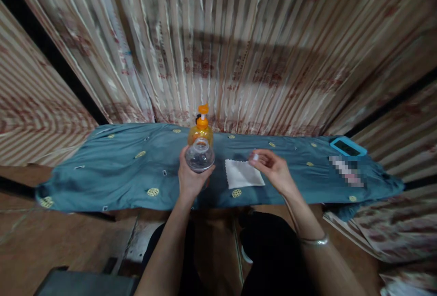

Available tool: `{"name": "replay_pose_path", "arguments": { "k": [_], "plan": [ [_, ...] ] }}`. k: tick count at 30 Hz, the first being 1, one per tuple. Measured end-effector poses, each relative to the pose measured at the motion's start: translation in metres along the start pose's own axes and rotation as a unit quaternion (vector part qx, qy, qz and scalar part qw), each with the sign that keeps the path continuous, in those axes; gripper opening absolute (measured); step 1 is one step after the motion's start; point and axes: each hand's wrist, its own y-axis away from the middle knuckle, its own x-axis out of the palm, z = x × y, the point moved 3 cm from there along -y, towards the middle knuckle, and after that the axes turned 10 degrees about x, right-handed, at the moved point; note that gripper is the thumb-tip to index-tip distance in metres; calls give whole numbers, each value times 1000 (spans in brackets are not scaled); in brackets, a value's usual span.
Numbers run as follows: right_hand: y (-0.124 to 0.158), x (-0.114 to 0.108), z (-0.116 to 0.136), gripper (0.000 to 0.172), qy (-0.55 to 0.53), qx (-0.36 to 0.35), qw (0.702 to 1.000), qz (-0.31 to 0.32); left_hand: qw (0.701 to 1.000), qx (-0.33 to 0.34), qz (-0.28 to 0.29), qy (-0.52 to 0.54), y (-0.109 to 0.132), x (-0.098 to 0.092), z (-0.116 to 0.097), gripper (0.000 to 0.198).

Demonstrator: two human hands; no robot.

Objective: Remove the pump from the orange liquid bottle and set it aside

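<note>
Head view, left fingers (207, 173) curled, clasping bottle (200, 157)

Behind, striped curtain (218, 36) with reddish floral print, hanging in folds. Black poles (54, 54) slanting at left and right. Teal tablecloth (119, 164), wrinkled, patterned with yellow ovals. Far right on it: blue-framed device (348, 147), dark-faced; just nearer, pixelated item (346, 170), unidentifiable. Below: brown tiled floor (27, 227).

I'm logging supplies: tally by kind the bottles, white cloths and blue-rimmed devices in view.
Bottles: 2 (clear bottle, orange pump bottle)
White cloth: 1
Blue-rimmed device: 1
Total: 4
</note>
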Motion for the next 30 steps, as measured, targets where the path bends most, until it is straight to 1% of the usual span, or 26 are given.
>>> {"name": "replay_pose_path", "arguments": {
  "k": [2,3,5,6,8,11,13,16,20,24,26,27,28,30],
  "plan": [
    [6,-37,-54,35,-33,81,994,-65,1000,1,4,7,0,1,1,89],
    [9,-55,-78,28,-37,117,987,-101,1000,3,6,10,0,1,1,89],
    [16,-90,-115,13,-25,175,969,-173,1000,7,5,9,0,1,0,90],
    [18,-105,-129,11,-12,196,959,-202,1000,8,4,7,-1,0,0,90],
    [21,-128,-147,12,19,220,943,-250,1000,10,-1,-3,-1,-1,0,95],
    [20,-147,-162,13,88,235,927,-279,1000,6,0,-23,-2,-2,2,105],
    [21,-151,-168,20,149,232,917,-288,999,13,-3,-35,-3,-3,2,113],
    [25,-150,-172,31,249,218,900,-285,999,30,-1,-35,-3,-3,2,118],
    [30,-151,-173,31,356,190,876,-262,999,45,-1,-28,-4,-4,1,122],
    [26,-157,-165,32,399,164,865,-257,999,41,-1,-28,-3,-5,3,123],
    [20,-154,-153,38,397,144,868,-260,999,45,3,-21,-3,-5,4,124],
    [17,-149,-143,43,391,128,873,-260,999,52,3,-15,-3,-5,4,125],
    [13,-142,-130,47,383,110,880,-257,998,61,3,-6,-2,-4,4,126],
    [4,-120,-94,55,360,65,901,-232,997,78,-6,10,-1,-3,3,129]
  ]
}}
